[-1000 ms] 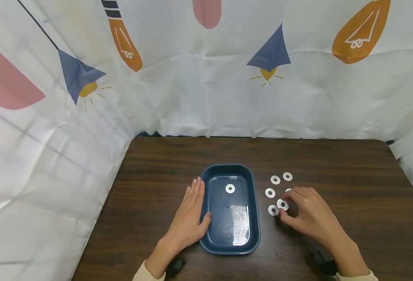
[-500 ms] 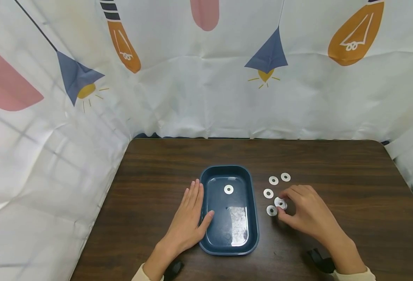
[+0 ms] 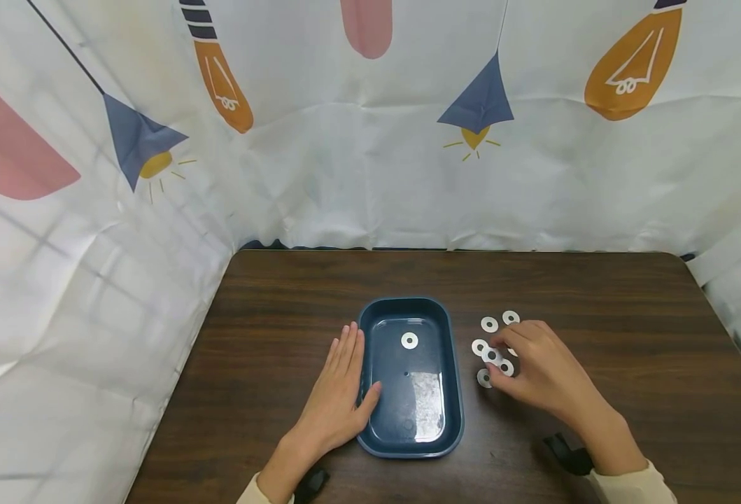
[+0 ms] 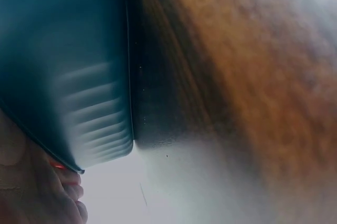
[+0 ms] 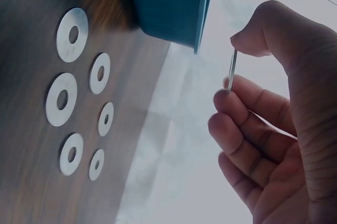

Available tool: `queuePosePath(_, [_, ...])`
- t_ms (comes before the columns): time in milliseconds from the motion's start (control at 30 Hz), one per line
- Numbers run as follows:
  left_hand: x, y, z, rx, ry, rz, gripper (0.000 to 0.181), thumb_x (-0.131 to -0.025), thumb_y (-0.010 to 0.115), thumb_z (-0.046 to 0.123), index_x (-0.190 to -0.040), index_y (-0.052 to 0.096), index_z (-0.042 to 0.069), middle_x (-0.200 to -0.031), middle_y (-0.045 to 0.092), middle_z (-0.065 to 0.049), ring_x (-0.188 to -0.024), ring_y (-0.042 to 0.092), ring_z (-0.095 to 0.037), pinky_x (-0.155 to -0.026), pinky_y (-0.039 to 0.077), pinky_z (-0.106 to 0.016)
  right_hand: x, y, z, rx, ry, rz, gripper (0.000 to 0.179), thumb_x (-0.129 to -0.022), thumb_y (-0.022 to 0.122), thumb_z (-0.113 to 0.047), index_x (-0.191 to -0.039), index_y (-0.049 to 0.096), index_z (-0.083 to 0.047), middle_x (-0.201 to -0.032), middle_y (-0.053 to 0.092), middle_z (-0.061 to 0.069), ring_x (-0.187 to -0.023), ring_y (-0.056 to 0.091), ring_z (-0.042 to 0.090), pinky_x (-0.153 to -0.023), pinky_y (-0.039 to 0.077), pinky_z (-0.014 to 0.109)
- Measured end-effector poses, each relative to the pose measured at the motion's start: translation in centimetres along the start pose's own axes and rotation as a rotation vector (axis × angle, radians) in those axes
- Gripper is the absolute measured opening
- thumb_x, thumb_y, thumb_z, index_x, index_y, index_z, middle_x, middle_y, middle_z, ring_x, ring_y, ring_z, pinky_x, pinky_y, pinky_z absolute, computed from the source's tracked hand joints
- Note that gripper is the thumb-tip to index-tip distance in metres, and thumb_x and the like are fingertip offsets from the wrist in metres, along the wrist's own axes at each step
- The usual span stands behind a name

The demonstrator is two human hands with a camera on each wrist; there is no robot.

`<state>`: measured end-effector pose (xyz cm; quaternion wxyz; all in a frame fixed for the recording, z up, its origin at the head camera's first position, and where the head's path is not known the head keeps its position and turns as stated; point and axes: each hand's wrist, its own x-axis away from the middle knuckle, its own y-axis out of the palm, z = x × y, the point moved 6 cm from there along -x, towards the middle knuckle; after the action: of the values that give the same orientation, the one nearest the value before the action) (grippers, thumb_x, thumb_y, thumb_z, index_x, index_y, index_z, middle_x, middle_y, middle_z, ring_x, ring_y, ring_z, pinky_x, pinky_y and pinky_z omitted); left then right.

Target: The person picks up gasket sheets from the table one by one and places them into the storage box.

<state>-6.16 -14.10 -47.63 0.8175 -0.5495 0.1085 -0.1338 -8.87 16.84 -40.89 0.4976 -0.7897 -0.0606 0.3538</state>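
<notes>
My left hand (image 3: 335,402) lies with straight fingers along the left rim of a dark blue plastic tray (image 3: 459,392), its thumb over the edge. The left wrist view has the tray's ribbed outer wall (image 4: 95,110) close up. Thumb and fingertips of my right hand (image 3: 537,367) pinch a flat metal washer (image 5: 232,68), seen edge-on and raised above the table in the right wrist view. Several more washers (image 5: 51,104) lie flat on the table below, a few partly hidden by the hand from the head. A single washer (image 3: 404,341) lies inside the tray.
The brown wooden table (image 3: 269,308) reaches back to a white curtain (image 3: 345,189) printed with lamps and bulbs. More of that curtain hangs along the left side. A black wrist strap (image 3: 568,455) sits by the right forearm.
My right hand has lifted the pinched washer up and slightly left, uncovering another washer on the table beneath it. The left hand stays on the tray's rim.
</notes>
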Motion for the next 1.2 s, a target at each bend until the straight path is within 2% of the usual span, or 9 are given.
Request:
queuePosePath(367, [0.0, 0.0, -0.2, -0.008, -0.01, -0.01, 0.09, -0.104, 0.057, 0.042, -0.171, 0.008, 0.008, -0.181, -0.003, -0.005, -0.169, -0.004, -0.019, -0.135, 0.019, -0.054, -1.6, 0.7, -0.5, 0.004, -0.026, -0.035, 0.027, -0.07, 0.087, -0.021, -0.093, 0.076, -0.011, -0.087, 0.075, 0.0, -0.086, 0.067, 0.019, -0.087, 0.057, 0.046])
queuePosePath(567, [0.0, 0.0, -0.3, -0.009, -0.003, -0.001, 0.09, -0.104, 0.056, 0.043, -0.171, 0.008, 0.007, -0.181, 0.005, -0.011, -0.169, -0.002, -0.021, -0.135, 0.019, -0.053, -2.6, 1.0, -0.9, -0.01, -0.048, -0.038, 0.022, -0.071, 0.084, -0.021, -0.089, 0.075, -0.012, -0.083, 0.071, -0.002, -0.085, 0.064, 0.018, -0.085, 0.056, 0.043])
queuePosePath(767, [0.0, 0.0, -0.2, -0.012, 0.003, -0.003, 0.09, -0.104, 0.056, 0.044, -0.171, 0.009, 0.007, -0.181, 0.004, -0.012, -0.169, -0.002, -0.022, -0.135, 0.019, -0.054, -3.5, 1.6, -1.4, -0.021, -0.061, -0.08, 0.021, -0.073, 0.085, -0.021, -0.089, 0.075, -0.012, -0.083, 0.072, -0.002, -0.085, 0.065, 0.017, -0.085, 0.057, 0.042])
queuePosePath(1000, [0.1, 0.0, -0.1, -0.013, 0.004, -0.009, 0.09, -0.104, 0.056, 0.045, -0.171, 0.008, 0.007, -0.181, 0.001, -0.009, -0.169, -0.003, -0.021, -0.136, 0.018, -0.053, -4.2, 2.6, -1.6, -0.034, -0.032, -0.134, 0.024, -0.076, 0.088, -0.026, -0.093, 0.078, -0.012, -0.086, 0.075, -0.002, -0.087, 0.066, 0.017, -0.089, 0.059, 0.044])
queuePosePath(1200, [0.1, 0.0, 0.0, -0.011, 0.001, -0.014, 0.09, -0.104, 0.056, 0.045, -0.17, 0.01, 0.006, -0.181, 0.005, -0.012, -0.169, -0.003, -0.021, -0.136, 0.017, -0.052, -4.9, 3.0, -2.0, -0.035, -0.07, -0.123, 0.022, -0.077, 0.085, -0.026, -0.091, 0.077, -0.012, -0.084, 0.074, -0.003, -0.083, 0.065, 0.015, -0.09, 0.059, 0.043])
